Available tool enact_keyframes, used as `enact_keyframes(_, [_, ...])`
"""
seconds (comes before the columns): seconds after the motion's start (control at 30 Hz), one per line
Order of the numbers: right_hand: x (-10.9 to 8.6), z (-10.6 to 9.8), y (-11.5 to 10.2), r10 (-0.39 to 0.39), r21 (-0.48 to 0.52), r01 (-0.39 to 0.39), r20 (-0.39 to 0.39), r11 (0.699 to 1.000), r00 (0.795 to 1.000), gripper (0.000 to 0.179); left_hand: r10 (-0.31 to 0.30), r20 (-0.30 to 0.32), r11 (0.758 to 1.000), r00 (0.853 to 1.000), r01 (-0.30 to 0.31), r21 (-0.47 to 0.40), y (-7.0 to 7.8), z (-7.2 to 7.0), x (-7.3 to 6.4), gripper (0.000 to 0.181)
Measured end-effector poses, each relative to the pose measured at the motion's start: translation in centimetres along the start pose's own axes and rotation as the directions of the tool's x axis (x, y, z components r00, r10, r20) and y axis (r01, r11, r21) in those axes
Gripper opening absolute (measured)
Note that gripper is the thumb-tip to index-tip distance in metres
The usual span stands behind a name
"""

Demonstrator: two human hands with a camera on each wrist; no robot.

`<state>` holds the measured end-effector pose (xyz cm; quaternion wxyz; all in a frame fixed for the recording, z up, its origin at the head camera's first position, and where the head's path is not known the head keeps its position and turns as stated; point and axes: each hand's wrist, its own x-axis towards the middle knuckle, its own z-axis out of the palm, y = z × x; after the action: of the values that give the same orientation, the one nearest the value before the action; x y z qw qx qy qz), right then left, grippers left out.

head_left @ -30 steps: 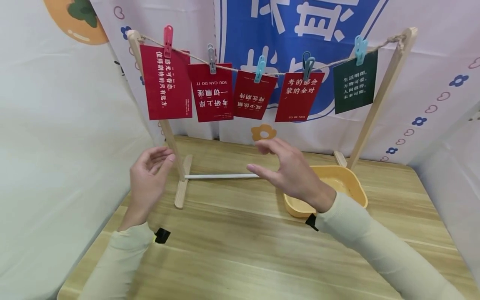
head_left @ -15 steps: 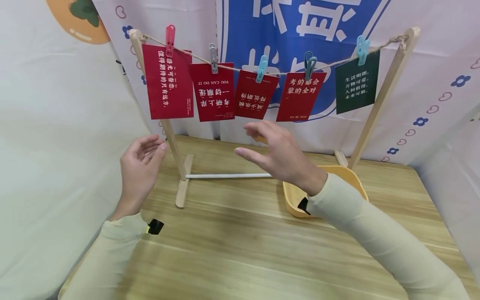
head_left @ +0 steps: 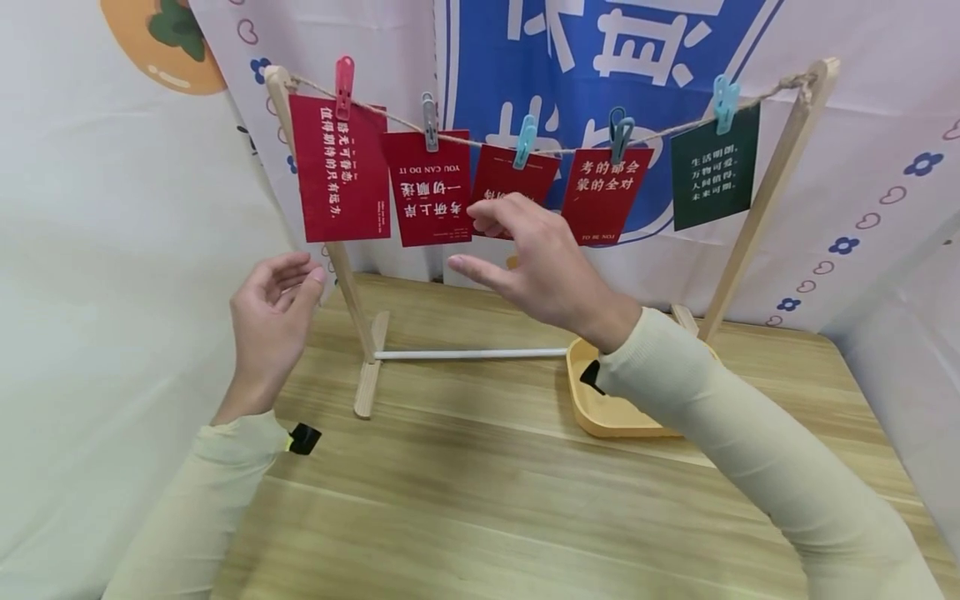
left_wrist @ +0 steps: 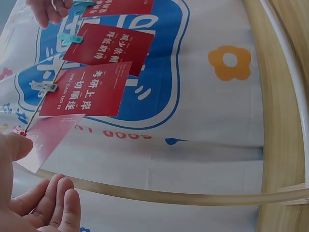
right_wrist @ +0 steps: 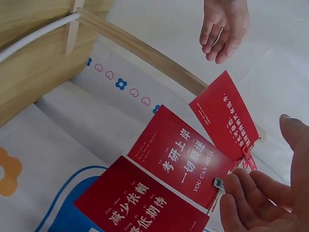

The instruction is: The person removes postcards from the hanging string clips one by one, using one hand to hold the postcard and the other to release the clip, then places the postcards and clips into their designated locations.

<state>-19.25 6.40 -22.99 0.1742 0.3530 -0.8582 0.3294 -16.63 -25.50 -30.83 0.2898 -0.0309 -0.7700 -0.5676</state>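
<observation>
My left hand (head_left: 272, 325) is held in the air with loosely bent fingers and grips nothing. It is nearest the leftmost red card (head_left: 367, 179), below and left of it. My right hand (head_left: 551, 262), thumb apart from the fingers, holds nothing and overlaps the middle red card (head_left: 508, 167) in the head view. Several cards hang from a twine line (head_left: 551, 151). A pink clothespin (head_left: 343, 87) holds the leftmost card and a grey clothespin (head_left: 430, 122) the second red card (head_left: 412, 171). Light-blue clothespins hold the middle card and the dark green card (head_left: 716, 179).
Two wooden posts, left (head_left: 352, 300) and right (head_left: 772, 183), carry the line and stand on the table (head_left: 450, 500). A white rod (head_left: 472, 354) runs low between them. The yellow tray (head_left: 622, 417) sits partly under my right forearm. A printed cloth (head_left: 472, 50) hangs behind.
My right hand has moved left and up, from near the tray to before the middle card. My left hand has shifted left and slightly up. The cards still hang in place.
</observation>
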Motion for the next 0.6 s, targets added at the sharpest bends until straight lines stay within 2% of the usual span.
enact_keyframes(0.2, [1.4,-0.3,-0.6,0.005,0.002,-0.005,0.006,1.0,1.0,0.061,0.029,0.006,0.999,1.0,-0.029,0.026,0.4,0.0,0.8,0.037])
enact_keyframes(0.6, [3.8,-1.2,-1.0,0.017,-0.038,-0.017,0.01,0.999,1.0,0.06,0.011,-0.012,0.999,1.0,-0.01,0.053,0.9,-0.3,2.0,0.037])
